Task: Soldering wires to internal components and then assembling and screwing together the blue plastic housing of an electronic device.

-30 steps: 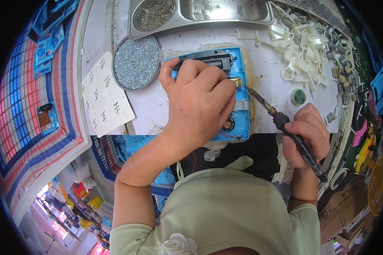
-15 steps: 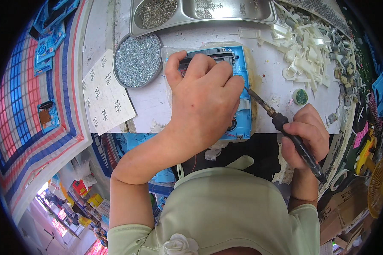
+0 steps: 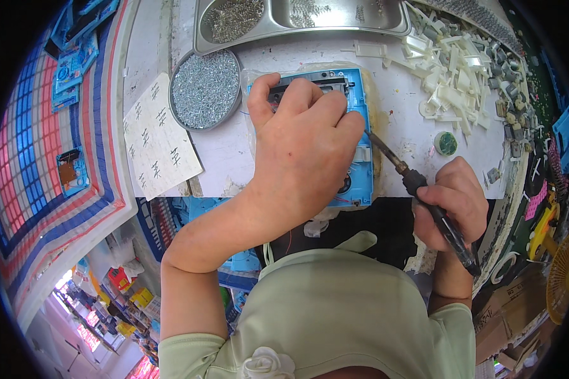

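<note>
A worker's left hand (image 3: 303, 148) lay flat over a blue casing (image 3: 354, 136), fingers spread and pressing it down at the near edge of the white bench (image 3: 411, 136), while the right hand (image 3: 452, 202) was clamped in a fist around a soldering iron (image 3: 423, 192) whose tip met the casing's right edge, just beside the left fingertips. The risk, judged from that closeness, was plain: a slip of the iron toward the casing could burn the holding fingers, and a tip resting too long on the plastic could melt or scar it; the thin red wire showing at the casing's near edge could also be scorched if the iron wandered. The casing overhung the bench edge slightly, so a lighter press might let it shift under the tip. Counted, there was one casing under the hands, one iron, one round tin (image 3: 205, 88) of small screws left of the casing, one steel tray (image 3: 297, 35) beyond it with at least two compartments of small metal parts, one sheet of tally marks (image 3: 158, 142) further left, one small green pot (image 3: 446, 143) right of the casing, and a heap of white plastic offcuts (image 3: 449, 66) too many to count. Several more blue parts (image 3: 73, 63) lay on the striped mat (image 3: 25, 170) far left.
</note>
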The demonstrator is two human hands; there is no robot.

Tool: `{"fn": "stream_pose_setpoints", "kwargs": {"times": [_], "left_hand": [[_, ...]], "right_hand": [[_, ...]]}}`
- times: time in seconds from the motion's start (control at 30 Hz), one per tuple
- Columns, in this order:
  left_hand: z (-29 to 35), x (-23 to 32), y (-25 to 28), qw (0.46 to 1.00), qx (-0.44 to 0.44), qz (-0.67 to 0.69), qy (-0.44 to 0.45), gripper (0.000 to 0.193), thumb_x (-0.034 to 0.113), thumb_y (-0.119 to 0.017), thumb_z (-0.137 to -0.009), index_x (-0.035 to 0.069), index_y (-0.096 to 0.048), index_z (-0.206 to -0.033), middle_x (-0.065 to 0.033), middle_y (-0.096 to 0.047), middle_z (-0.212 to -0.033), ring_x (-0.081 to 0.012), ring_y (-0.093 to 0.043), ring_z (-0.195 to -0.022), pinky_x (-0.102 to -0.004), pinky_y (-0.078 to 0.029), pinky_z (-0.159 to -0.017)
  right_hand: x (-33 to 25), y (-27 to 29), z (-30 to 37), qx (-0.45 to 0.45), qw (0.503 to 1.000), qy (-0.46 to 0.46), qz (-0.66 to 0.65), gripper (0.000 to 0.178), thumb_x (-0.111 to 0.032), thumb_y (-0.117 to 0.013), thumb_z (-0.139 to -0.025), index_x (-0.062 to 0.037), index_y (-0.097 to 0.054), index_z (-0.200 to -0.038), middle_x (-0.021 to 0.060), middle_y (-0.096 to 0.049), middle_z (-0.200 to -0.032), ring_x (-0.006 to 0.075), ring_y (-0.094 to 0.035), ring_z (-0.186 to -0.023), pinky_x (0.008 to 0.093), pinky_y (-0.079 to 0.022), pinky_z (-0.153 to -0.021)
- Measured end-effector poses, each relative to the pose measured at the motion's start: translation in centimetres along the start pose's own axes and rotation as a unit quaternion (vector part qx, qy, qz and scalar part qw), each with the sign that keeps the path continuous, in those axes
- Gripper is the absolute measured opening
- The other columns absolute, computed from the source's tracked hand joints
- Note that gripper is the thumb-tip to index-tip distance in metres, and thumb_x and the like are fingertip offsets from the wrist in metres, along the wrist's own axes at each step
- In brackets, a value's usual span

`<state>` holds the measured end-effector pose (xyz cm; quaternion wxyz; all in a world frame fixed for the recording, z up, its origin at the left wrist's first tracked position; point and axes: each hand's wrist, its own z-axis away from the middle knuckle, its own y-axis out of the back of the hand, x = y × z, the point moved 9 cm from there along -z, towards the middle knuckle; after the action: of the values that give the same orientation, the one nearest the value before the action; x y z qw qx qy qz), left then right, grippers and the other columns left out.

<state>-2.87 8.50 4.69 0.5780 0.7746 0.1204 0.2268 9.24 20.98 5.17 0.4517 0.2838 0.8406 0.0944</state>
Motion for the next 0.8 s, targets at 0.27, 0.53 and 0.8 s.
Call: {"fn": "stream_pose_setpoints", "kwargs": {"times": [0.27, 0.53, 0.8], "left_hand": [[-0.1, 0.1, -0.1, 1.000, -0.007, -0.009, -0.003, 0.016, 0.008, -0.076, -0.074, 0.014, -0.064, -0.082, 0.0011, -0.058, -0.087, -0.0224, -0.059, -0.095, -0.0549, -0.031, -0.104], [-0.3, 0.3, 0.0, 1.000, -0.007, -0.012, -0.008, 0.015, 0.007, -0.076, -0.075, 0.013, -0.064, -0.081, 0.0000, -0.058, -0.086, -0.0228, -0.059, -0.094, -0.0550, -0.031, -0.105], [-0.2, 0.3, -0.1, 1.000, -0.022, -0.012, -0.003, 0.015, 0.007, -0.076, -0.075, 0.012, -0.063, -0.081, -0.0012, -0.058, -0.086, -0.0237, -0.059, -0.095, -0.0547, -0.031, -0.105]], "right_hand": [[-0.1, 0.7, -0.2, 0.012, 1.000, -0.008, 0.000, 0.024, 0.000, -0.072, -0.071, 0.0006, -0.069, -0.095, 0.0058, -0.050, -0.064, 0.0226, -0.046, -0.055, 0.0334, -0.035, -0.052], [-0.3, 1.4, -0.2, 0.016, 1.000, -0.010, 0.013, 0.023, -0.001, -0.072, -0.072, 0.0004, -0.069, -0.095, 0.0053, -0.049, -0.063, 0.0225, -0.046, -0.055, 0.0334, -0.035, -0.052], [-0.4, 1.8, -0.1, 0.017, 1.000, -0.016, 0.017, 0.022, -0.003, -0.073, -0.073, -0.0010, -0.070, -0.095, 0.0047, -0.049, -0.063, 0.0222, -0.046, -0.055, 0.0327, -0.035, -0.052]]}}
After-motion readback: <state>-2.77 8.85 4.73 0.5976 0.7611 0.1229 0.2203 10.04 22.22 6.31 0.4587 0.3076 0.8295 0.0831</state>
